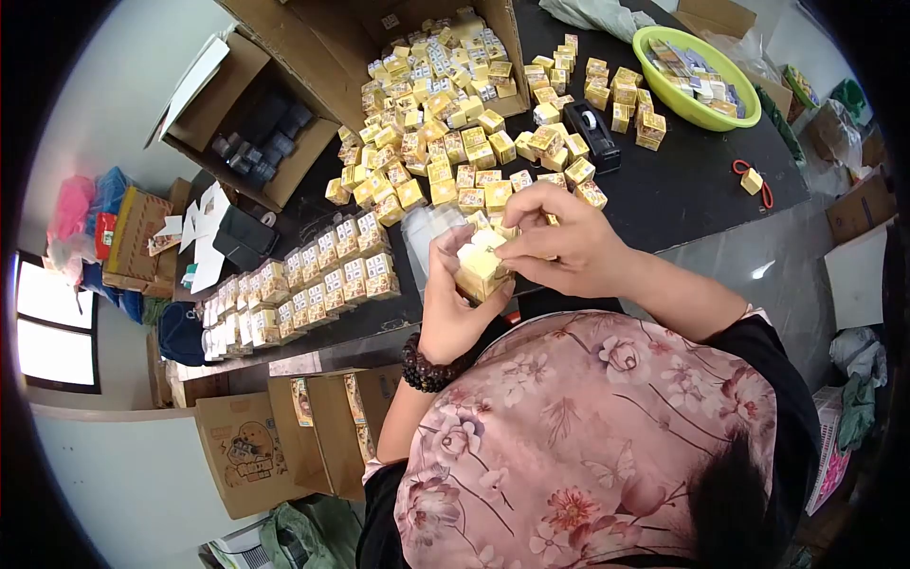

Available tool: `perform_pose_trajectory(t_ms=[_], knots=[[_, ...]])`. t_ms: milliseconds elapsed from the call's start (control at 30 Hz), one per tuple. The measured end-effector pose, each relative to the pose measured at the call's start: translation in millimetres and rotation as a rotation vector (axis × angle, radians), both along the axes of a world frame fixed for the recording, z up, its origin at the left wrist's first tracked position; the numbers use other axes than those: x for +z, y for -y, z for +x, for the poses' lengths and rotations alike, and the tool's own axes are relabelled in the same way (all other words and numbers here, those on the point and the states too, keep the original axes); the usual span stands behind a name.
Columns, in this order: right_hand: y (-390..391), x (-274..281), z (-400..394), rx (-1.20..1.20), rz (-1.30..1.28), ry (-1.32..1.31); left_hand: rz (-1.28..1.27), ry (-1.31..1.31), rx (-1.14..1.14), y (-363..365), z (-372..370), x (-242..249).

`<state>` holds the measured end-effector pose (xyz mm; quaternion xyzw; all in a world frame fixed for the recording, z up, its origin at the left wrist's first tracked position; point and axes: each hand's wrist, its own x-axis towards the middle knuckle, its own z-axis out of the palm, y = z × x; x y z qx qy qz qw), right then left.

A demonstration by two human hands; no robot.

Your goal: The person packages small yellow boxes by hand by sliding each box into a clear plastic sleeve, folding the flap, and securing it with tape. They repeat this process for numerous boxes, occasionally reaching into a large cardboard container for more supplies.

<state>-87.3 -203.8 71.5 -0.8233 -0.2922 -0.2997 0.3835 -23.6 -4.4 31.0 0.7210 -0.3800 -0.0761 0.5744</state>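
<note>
While left hand [451, 308] clamps yellow box [482, 271], right hand [574, 241] touches its glare-washed top; whether pinching, cannot tell.

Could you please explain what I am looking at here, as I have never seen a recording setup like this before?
There is no robot here: a person works with two bare hands. The single picture comes from a camera worn on the person's head, looking forward and down, so the patterned pink top at the bottom is the wearer's own.

The left hand, with a dark beaded bracelet at its wrist, holds a small yellow box. The fingers of the right hand are at the box's top.

On the black table, many similar boxes lie loose, spilling from a large open carton. Others stand in neat rows on the left. Towards the right are a black tape dispenser and a yellow-green basin.
</note>
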Motion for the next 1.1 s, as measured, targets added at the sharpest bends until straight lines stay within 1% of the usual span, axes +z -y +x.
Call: perform_pose_trajectory(t_ms=[67, 100, 167, 200, 267, 300, 367, 500, 567, 600, 667, 700, 767, 800, 867, 900, 933, 967, 1000, 1033, 1067, 1100], knots=[[-0.7, 1.7, 3.9, -0.021, 0.191, -0.079, -0.042, -0.157, -0.023, 1.9, -3.7, 8.3], [-0.6, 2.8, 4.3, -0.021, 0.191, -0.081, -0.042, -0.159, -0.022, 2.6, -4.2, 9.8], [-0.6, 4.7, 4.7, 0.018, 0.316, -0.186, -0.074, -0.145, -0.053, 3.2, -4.1, 11.5], [-0.5, 4.6, 5.1, 0.016, 0.317, -0.186, -0.073, -0.146, -0.054, 3.0, -4.1, 10.8], [0.2, 4.7, 4.8, 0.013, 0.18, -0.172, -0.06, -0.134, -0.046, 3.0, -4.2, 8.7], [0.1, 5.1, 4.2, 0.013, 0.179, -0.172, -0.061, -0.134, -0.046, 3.0, -4.0, 8.7], [-1.1, 6.0, 2.8, -0.001, 0.078, -0.097, -0.043, -0.063, -0.033, 2.1, -4.1, 8.5], [-2.2, 2.4, 4.0, -0.078, 0.069, -0.075, -0.038, -0.111, -0.081, 2.7, -5.8, 12.8], [-3.4, 1.7, 4.5, -0.104, -0.028, 0.02, 0.01, -0.06, -0.098, 2.3, -4.4, 11.5], [-3.0, 1.9, 4.4, -0.103, -0.028, 0.019, 0.01, -0.061, -0.097, 2.4, -4.6, 10.8], [-0.5, 2.8, 3.3, 0.025, 0.029, -0.043, -0.045, -0.132, -0.112, 2.9, -5.4, 9.4], [2.8, 3.0, 2.2, 0.026, 0.03, -0.043, -0.045, -0.133, -0.111, 2.5, -5.8, 8.2], [10.2, 3.5, 0.4, 0.108, 0.157, -0.123, -0.228, -0.533, -0.169, 1.9, -6.9, 5.9], [7.7, 0.9, 0.4, 0.108, 0.155, -0.123, -0.229, -0.532, -0.169, 2.5, -7.2, 6.9], [-2.0, -11.2, 0.4, 0.15, 0.622, -0.334, -0.257, -0.505, -0.251, 3.1, -9.0, 9.3], [-2.6, -15.2, 1.9, 0.228, 0.667, -0.38, -0.256, -0.507, -0.251, 3.1, -9.8, 8.7], [-3.4, -20.3, 3.6, 0.227, 0.668, -0.381, -0.353, -0.645, -0.296, 3.2, -10.3, 7.9], [-4.3, -25.4, 5.3, 0.274, 0.723, -0.438, -0.451, -0.783, -0.34, 3.6, -10.8, 7.4], [-4.4, -27.8, 6.2, 0.322, 0.777, -0.496, -0.451, -0.783, -0.339, 4.7, -11.1, 8.0], [-2.0, -27.4, 6.6, 0.323, 0.777, -0.498, -0.41, -0.842, -0.272, 6.1, -11.1, 9.5], [2.0, -26.8, 7.5, 0.249, 0.58, -0.427, -0.368, -0.899, -0.203, 7.1, -10.8, 10.3], [3.9, -26.7, 8.0, 0.177, 0.383, -0.356, -0.369, -0.9, -0.2, 5.7, -8.1, 7.2]])
